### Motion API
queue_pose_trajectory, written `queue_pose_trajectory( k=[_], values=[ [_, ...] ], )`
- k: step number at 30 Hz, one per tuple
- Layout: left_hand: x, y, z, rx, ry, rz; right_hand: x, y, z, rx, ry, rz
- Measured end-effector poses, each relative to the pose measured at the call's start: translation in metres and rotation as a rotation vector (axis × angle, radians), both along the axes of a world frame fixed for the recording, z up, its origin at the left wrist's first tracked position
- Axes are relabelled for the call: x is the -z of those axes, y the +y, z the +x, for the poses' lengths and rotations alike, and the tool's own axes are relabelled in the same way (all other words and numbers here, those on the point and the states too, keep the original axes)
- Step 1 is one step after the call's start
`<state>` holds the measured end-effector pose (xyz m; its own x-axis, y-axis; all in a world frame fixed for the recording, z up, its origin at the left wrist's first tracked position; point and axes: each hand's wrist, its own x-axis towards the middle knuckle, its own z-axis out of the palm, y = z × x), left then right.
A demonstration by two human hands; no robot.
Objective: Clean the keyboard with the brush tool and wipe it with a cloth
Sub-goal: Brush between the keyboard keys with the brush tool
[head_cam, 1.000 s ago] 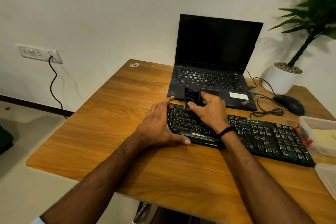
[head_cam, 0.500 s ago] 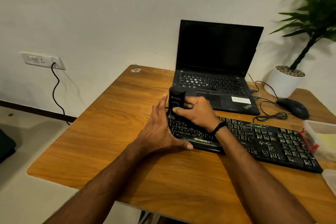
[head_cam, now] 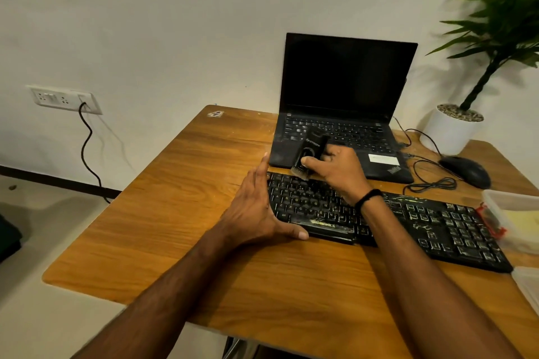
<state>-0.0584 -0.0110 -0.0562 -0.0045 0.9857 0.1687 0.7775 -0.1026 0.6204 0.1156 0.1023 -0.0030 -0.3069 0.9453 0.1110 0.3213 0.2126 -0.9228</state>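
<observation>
The right hand [head_cam: 338, 172] grips the brush tool [head_cam: 310, 151] at 10 o'clock on the keyboard [head_cam: 437, 227]; the left hand [head_cam: 253, 213], straight-fingered, braces its 9 o'clock edge.

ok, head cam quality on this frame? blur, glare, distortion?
Head view: warm, dim light, with no glare on the dark laptop screen. The brush tool and the right hand are motion-smeared, while the left hand is sharper. The keyboard legends are soft. The wide angle stretches the forearms at the bottom edge, and the socket cable casts a faint shadow on the wall.
</observation>
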Motion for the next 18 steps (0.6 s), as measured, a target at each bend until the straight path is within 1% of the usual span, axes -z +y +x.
queue_pose_trajectory(
  k=[2, 4, 5, 6, 8, 9, 12, 13, 14, 16, 17, 18],
  values=[
    [0.000, 0.000, 0.000, 0.022, 0.045, 0.007, -0.002, -0.011, 0.014, -0.030, 0.121, -0.088],
    [0.001, -0.001, 0.000, 0.044, 0.074, 0.002, -0.003, -0.023, 0.026, -0.058, 0.162, -0.119],
    [0.001, -0.001, 0.000, 0.048, 0.082, 0.001, -0.003, -0.028, 0.029, -0.061, 0.127, -0.092],
    [0.000, -0.002, 0.001, 0.051, 0.089, 0.002, -0.004, -0.035, 0.031, -0.059, 0.047, -0.033],
    [-0.002, -0.003, 0.001, 0.050, 0.102, 0.000, -0.004, -0.047, 0.031, -0.062, -0.175, 0.137],
    [-0.003, -0.004, 0.002, 0.051, 0.105, 0.000, -0.004, -0.053, 0.030, -0.099, -0.233, 0.177],
    [-0.006, -0.006, 0.001, 0.060, 0.109, 0.000, -0.002, -0.069, 0.027, -0.365, -0.265, 0.075],
    [-0.006, -0.007, 0.001, 0.062, 0.111, 0.001, -0.001, -0.071, 0.026, -0.400, -0.290, 0.087],
    [-0.006, -0.007, 0.001, 0.058, 0.109, 0.002, 0.000, -0.071, 0.026, -0.372, -0.303, 0.123],
    [-0.006, -0.008, 0.002, 0.046, 0.099, 0.009, -0.003, -0.070, 0.028, -0.214, -0.293, 0.194],
    [-0.005, -0.007, 0.002, 0.043, 0.095, 0.009, -0.003, -0.070, 0.029, -0.197, -0.279, 0.188],
    [-0.006, -0.008, 0.001, 0.046, 0.092, 0.010, -0.004, -0.072, 0.029, -0.233, -0.273, 0.168]
  ],
)
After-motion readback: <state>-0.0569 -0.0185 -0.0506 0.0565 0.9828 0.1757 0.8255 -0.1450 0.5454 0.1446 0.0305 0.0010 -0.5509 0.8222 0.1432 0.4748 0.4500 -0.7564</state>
